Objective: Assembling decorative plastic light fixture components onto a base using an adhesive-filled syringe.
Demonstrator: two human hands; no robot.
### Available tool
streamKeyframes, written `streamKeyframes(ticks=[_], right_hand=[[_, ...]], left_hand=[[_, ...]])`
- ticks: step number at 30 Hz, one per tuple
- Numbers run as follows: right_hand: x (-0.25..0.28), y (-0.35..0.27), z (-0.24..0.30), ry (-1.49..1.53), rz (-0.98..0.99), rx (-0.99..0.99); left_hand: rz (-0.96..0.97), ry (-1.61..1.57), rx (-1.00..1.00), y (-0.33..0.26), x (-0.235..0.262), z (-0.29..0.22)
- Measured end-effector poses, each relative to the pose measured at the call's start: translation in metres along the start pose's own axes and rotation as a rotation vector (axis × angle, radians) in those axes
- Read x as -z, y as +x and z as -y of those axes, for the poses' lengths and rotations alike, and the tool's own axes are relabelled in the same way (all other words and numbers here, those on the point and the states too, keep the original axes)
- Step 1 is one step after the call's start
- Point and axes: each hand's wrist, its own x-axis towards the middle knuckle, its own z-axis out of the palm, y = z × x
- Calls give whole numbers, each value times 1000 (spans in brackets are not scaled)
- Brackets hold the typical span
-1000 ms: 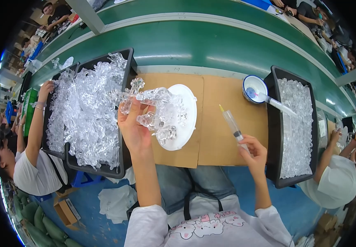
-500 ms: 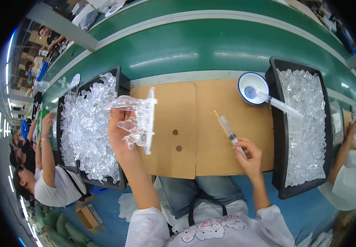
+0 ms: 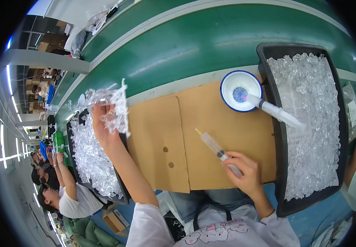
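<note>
- The left hand (image 3: 103,125), blurred, was raised with its fingers closed around a clear plastic fitting (image 3: 97,98); which fingers pinched it could not be told.
- A white disc (image 3: 122,109) stood nearly edge-on at the right side of that fitting, held up off the table near the far end of the left black bin (image 3: 123,196).
- The right hand (image 3: 243,172) pinched a plunger syringe (image 3: 213,146) between thumb and curled fingers; its yellow tip (image 3: 198,131) pointed up and to the left, above the brown cardboard sheet (image 3: 223,123), touching nothing.
- A white bowl with a blue rim (image 3: 227,88) stood on the far right part of the sheet, beside the right black bin (image 3: 277,173).
- A second syringe (image 3: 277,113) had its nozzle end in the bowl and its barrel reaching over that bin.
- Small clear pieces (image 3: 315,107) lay heaped in the right bin, more clear parts (image 3: 91,158) in the left.
- Two dark round spots (image 3: 165,149) marked the sheet's left half.
- A co-worker's white shirt (image 3: 73,203) showed beyond the left bin.
</note>
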Motion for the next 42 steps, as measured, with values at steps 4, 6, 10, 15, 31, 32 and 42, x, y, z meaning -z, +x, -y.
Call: streamKeyframes(ticks=[4,6,10,15,31,32,42], right_hand=[[5,1,0,-36,17,-30],[3,1,1,-40,28,-31],[1,4,4,-54,25,-34],[0,3,3,-47,8,-77],[-5,-3,0,-54,-7,-24],[-4,-3,-1,-40,-23,-63],[-17,4,22,-395,-97,32]], left_hand=[[324,53,-109,51,-24,49],[309,95,-119,74,-34,66],[323,137,-111,105,-54,95],[339,271,-150,127,-76,131],[262,900,-365,-32,-33,57],[214,1000,-338,-60,-22,52],[79,1455,-612,-182,91,54]])
